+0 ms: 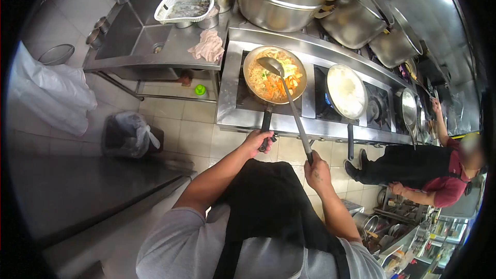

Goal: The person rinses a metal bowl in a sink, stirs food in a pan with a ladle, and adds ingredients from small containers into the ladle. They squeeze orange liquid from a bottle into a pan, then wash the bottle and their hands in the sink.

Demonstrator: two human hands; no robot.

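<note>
My left hand (257, 143) is wrapped round the black handle of a frying pan (266, 124) on the left part of the stove. In the pan lie noodles (259, 76) with orange and pale vegetable pieces. My right hand (316, 168) grips the dark end of a long metal ladle (294, 108), whose bowl rests on the food near the pan's upper middle. Right of this pan, a second pan (346, 92) with white, frothy contents sits over a blue flame, its handle pointing toward me.
Big steel pots (284, 0) stand behind the stove. At left are a sink counter (139, 26), a white basket (185, 8), a pink cloth (207, 45) and a lined bin (132, 134). A co-worker (429, 170) in a dark apron stands at the stove's right end.
</note>
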